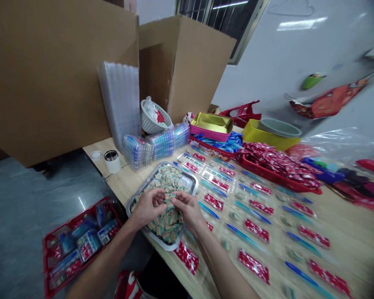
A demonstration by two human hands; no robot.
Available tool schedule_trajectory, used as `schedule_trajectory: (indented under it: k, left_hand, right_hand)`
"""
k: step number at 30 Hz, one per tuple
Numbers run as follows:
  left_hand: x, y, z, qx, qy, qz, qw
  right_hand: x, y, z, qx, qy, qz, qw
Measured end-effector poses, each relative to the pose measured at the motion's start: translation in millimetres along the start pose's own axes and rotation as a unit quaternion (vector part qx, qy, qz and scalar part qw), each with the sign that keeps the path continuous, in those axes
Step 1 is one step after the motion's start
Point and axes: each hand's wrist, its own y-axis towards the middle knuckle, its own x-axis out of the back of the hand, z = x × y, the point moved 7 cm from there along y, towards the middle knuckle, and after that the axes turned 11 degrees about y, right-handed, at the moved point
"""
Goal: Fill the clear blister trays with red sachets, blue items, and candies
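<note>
Both hands are over a metal tray [191, 182] heaped with small green-and-tan striped blocks [166, 226]. My left hand [149, 207] has its fingers curled toward the thumb above the pile; what lies in them is mostly hidden. Close beside it, my right hand [185, 207] pinches with thumb and index finger at what looks like a small striped block [169, 196]. Right of the tray, clear plastic blister trays [220, 174] are laid out in rows. Many hold a blue pen [243, 236], a red patterned packet [257, 230] and a small striped block.
Stacked clear trays [139, 153], a white jar [112, 162] and a perforated basket [156, 118] stand behind. A red tray of packets [277, 164] and a pink tin [212, 128] sit farther back. A red crate [77, 245] of filled packs is at lower left; tall cardboard boxes [59, 74] rise behind.
</note>
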Motion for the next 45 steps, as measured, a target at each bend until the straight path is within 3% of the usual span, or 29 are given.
schedule_trajectory:
  k: [4,9,14,20,26,29,32,35,37,40,45]
  left_hand:
    - [-11.4,-0.8,6.1,0.060,-0.158,-0.008,0.986]
    - [-9.2,0.0,4.8,0.060,-0.152,-0.015,0.986]
    - [-4.7,-2.5,6.7,0.057,-0.138,-0.008,0.989]
    - [-1.8,-2.3,13.2,0.081,-0.175,-0.043,0.980]
    - [-6.5,-5.2,8.5,0.071,-0.200,0.020,0.977]
    - [3.3,-6.2,5.5,0.034,-0.073,0.020,0.997]
    - [20.4,-5.0,3.0,0.004,0.067,-0.032,0.997]
    - [25.2,-3.8,4.2,-0.004,0.089,-0.028,0.996]
    - [20.7,-4.0,6.5,-0.004,0.089,0.000,0.996]
    - [11.5,-6.3,10.9,0.001,0.113,0.027,0.993]
    - [2.5,-8.9,11.5,-0.009,0.147,0.022,0.989]
  right_hand:
    - [-5.0,-1.2,-2.0,0.024,0.042,-0.018,0.999]
    - [-3.6,-3.4,-0.7,0.074,0.007,-0.050,0.996]
    - [6.1,-4.3,10.9,0.100,0.076,-0.091,0.988]
    - [-9.2,-9.6,8.2,-0.013,-0.026,0.052,0.998]
    - [-10.4,-10.9,4.8,0.031,-0.103,0.076,0.991]
    - [-15.2,-9.3,9.6,0.083,-0.242,0.099,0.962]
    - [-29.0,-9.4,20.5,0.158,-0.408,0.123,0.891]
    - [-47.0,-9.4,22.4,0.182,-0.512,0.169,0.822]
    - [-55.5,-9.5,18.7,0.179,-0.549,0.195,0.793]
    - [-58.6,-10.6,11.9,0.178,-0.564,0.203,0.780]
    - [-47.5,-12.8,2.6,0.175,-0.522,0.177,0.816]
